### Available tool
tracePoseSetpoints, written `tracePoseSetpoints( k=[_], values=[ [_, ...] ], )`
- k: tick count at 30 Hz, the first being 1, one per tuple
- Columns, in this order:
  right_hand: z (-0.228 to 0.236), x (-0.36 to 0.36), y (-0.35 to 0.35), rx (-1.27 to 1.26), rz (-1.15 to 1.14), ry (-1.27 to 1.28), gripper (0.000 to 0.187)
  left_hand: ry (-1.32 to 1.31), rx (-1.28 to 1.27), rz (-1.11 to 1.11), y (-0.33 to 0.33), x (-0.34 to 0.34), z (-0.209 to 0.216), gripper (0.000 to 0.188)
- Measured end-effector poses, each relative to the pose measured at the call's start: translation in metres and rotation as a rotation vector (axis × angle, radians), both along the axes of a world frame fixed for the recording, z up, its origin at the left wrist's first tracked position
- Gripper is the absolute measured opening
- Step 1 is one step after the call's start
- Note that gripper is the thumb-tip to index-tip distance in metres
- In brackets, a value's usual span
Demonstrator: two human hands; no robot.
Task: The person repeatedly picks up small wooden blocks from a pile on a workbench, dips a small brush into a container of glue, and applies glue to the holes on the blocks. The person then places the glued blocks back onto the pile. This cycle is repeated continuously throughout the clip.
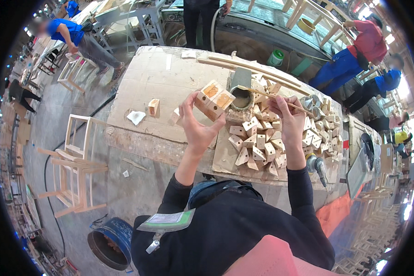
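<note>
At frame centre, left hand (198, 126) grips angular wooden blocks (212, 99), fingers partly hidden; right hand (290, 118) pinches a thin stick (273, 96).

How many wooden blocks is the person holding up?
2, side by side in the left hand: left block, right block. More could hide behind the fingers.

left hand (198, 126) grips wooden blocks (213, 100); right hand (290, 118) holds a stick (275, 97) over a pot (241, 97).

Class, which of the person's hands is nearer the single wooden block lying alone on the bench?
Left. The left hand is just right of the lone wooden block; the right hand is farther right.
</note>
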State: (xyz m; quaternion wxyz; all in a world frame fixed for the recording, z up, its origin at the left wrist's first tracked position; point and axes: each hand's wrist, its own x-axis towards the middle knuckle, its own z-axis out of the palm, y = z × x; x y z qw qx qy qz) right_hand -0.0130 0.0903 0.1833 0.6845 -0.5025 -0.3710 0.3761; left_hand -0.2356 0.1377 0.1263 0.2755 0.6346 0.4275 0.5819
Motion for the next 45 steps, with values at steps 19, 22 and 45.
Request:
tracePoseSetpoints(
  k=[19, 22, 45],
  values=[
    [0.016, -0.025, -0.007, 0.095, 0.313, 0.065, 0.011, -0.131, -0.004, -0.285, -0.012, -0.014, 0.031, 0.076],
    [0.013, -0.016, -0.007, 0.107, 0.35, 0.097, 0.011, -0.132, 0.001, -0.285, -0.012, -0.012, 0.031, 0.076],
    [-0.005, 0.02, 0.026, -0.02, -0.005, -0.486, 0.014, 0.064, -0.015, -0.084, 0.006, -0.033, -0.002, 0.076]
  ],
)
